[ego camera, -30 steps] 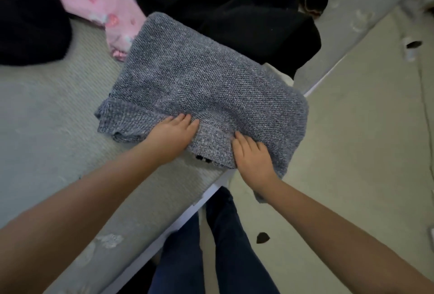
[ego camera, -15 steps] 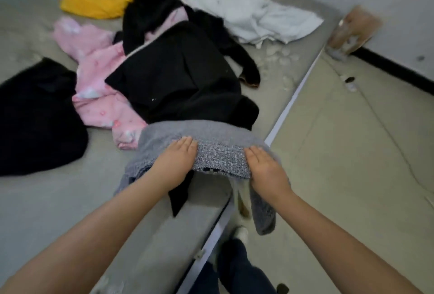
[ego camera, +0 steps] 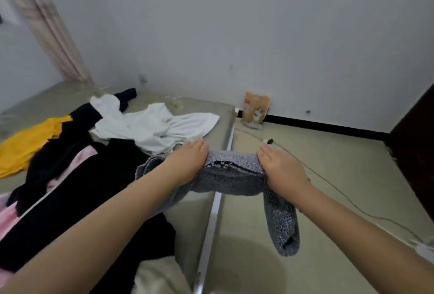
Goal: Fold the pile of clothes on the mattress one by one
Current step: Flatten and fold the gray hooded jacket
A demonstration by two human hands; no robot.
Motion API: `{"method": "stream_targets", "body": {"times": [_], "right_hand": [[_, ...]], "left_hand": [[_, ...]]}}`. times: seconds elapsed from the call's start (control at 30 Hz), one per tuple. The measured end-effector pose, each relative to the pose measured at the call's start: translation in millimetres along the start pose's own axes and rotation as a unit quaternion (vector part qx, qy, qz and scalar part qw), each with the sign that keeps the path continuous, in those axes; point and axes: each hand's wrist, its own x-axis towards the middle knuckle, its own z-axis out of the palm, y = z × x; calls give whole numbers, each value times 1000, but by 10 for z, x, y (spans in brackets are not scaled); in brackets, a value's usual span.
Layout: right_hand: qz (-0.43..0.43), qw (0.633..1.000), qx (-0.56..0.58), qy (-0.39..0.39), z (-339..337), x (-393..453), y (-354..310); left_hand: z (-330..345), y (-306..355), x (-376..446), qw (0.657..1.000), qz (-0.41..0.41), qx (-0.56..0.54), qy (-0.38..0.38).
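Two bare forearms reach forward from the bottom of the view, and both hands hold up a grey knit sweater [ego camera: 231, 177] above the mattress edge. Left hand [ego camera: 187, 164] sits on the sweater's upper left part, back of the hand up, fingers [ego camera: 199, 144] curled over the top fold so the knit is gripped beneath them. Right hand [ego camera: 283, 168] takes the upper right part the same way, its fingers [ego camera: 266, 151] bent over the fold and closed on the fabric. Between the hands the sweater is stretched as a bunched band (a small dark label shows near its middle), and one sleeve [ego camera: 280, 225] hangs straight down below the right wrist, over the floor [ego camera: 317, 176] rather than the mattress. A second bit of grey knit pokes out to the left of the left wrist.

Nearest on the mattress [ego camera: 195, 209], under the left forearm, lies a large black garment [ego camera: 77, 202], with a pink garment [ego camera: 7, 218] showing at its left edge and a pale cloth [ego camera: 157, 277] at the bottom. A light strip [ego camera: 211, 228] runs along the mattress side. Beyond the black garment lies a crumpled white shirt [ego camera: 155, 129], and left of it a yellow garment [ego camera: 25, 143]. Another black piece [ego camera: 126, 96] rests behind the white shirt.

On the floor a thin cable [ego camera: 347, 199] trails to the right. Further back, a printed paper bag [ego camera: 257, 110] leans against the wall [ego camera: 234, 23], and a pink curtain [ego camera: 47, 23] hangs at the far left.
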Motion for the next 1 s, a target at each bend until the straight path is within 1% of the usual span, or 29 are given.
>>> {"method": "stream_targets", "body": {"times": [0.03,0.1,0.13,0.17,0.23,0.33,0.37,0.5,0.67,0.77,0.9,1.0], "right_hand": [[12,1000,-5,21,-48,92,207],[42,999,-2,16,-122,312,649],[47,998,5,32,-141,414,903],[48,997,12,64,-144,537,1157],[58,995,29,73,-154,811,1583],[43,992,32,113,-95,1335,2106],[37,992,35,114,-53,1536,2253],[6,994,71,79,174,2522,2852],[12,997,81,-7,677,3797,3372],[10,995,95,-43,858,4462,3704],[19,996,73,-39,924,5333,4243],[20,997,69,-23,946,5965,4674]], "left_hand": [[-102,46,221,1000,1,0,20],[-312,181,705,999,4,5,36],[-385,246,993,999,2,2,43],[-460,291,1275,999,0,-6,54],[-590,338,1766,997,-7,-32,71],[-716,298,2385,994,-24,-57,91],[-737,254,2595,994,-28,-57,93],[-842,-73,3504,995,-47,-58,71],[-743,-640,4687,997,-66,-36,28],[-785,-974,5407,998,-57,-24,12],[-1027,-1359,6376,1000,-21,4,14],[-1221,-1578,7081,999,-30,7,32]]}}
